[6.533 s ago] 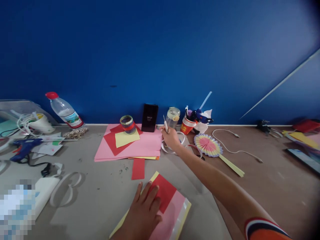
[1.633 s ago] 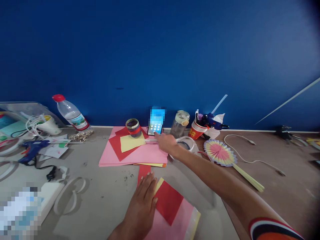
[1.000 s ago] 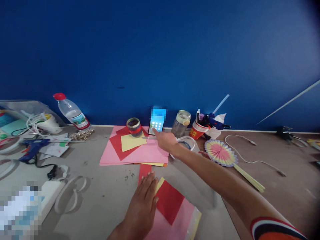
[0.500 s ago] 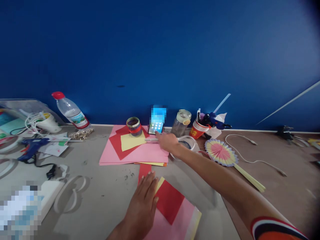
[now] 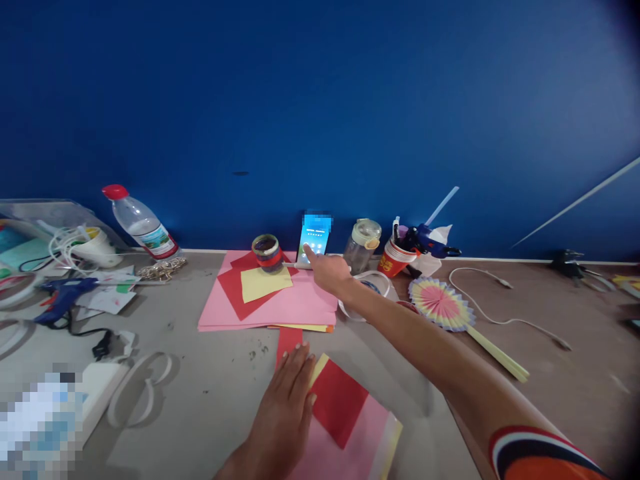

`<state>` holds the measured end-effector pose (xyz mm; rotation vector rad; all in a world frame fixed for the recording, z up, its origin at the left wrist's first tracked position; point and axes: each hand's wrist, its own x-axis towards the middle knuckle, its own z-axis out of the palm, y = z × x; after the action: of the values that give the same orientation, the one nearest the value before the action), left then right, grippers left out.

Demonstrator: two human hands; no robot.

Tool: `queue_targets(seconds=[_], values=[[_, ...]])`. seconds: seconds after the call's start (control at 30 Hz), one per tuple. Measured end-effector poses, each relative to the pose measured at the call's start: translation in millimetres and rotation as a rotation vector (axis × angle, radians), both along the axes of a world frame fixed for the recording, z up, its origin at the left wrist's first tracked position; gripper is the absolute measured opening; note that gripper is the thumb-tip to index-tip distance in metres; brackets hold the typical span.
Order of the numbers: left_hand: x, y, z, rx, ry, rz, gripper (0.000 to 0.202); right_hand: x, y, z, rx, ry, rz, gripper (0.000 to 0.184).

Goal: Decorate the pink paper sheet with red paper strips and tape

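My left hand [image 5: 283,407] lies flat, fingers stretched out, on the papers in front of me. Under and beside it are a red paper square [image 5: 343,400], a pink sheet [image 5: 345,443] with a pale yellow edge, and a red strip [image 5: 289,343]. My right hand [image 5: 330,270] reaches forward with a finger at the lit screen of a phone [image 5: 316,233] leaning against the blue wall. A thin pale stick-like thing [image 5: 295,265] pokes out leftward from this hand; its kind is unclear, and the closed fingers are partly hidden.
Behind lie stacked pink sheets [image 5: 215,310], a yellow paper [image 5: 265,285] and a tape roll [image 5: 269,253]. To the right are a clear jar [image 5: 361,247], a red cup [image 5: 395,259] and a paper fan [image 5: 443,303]. Leftward are a bottle [image 5: 145,227] and a glue gun [image 5: 67,293].
My right hand has moved slightly up and left over the phone, its finger now higher on the screen; the pale stick moved with it. The screen display differs. My left hand stays put.
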<state>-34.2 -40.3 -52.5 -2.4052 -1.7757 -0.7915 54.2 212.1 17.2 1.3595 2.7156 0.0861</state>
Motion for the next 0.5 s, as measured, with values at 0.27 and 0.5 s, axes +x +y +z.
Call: queue_targets(seconds=[0.27,0.5], values=[[2,-1,-0.9,-0.006,-0.024,-0.03,0.061,27,-14,-16.7,-0.042,-0.049,-0.015,0.07],[3,0,-3.6,0.021,-0.004,-0.025,0.061,28,-3,-15.8,-0.074,-0.035,-0.037,0.068]])
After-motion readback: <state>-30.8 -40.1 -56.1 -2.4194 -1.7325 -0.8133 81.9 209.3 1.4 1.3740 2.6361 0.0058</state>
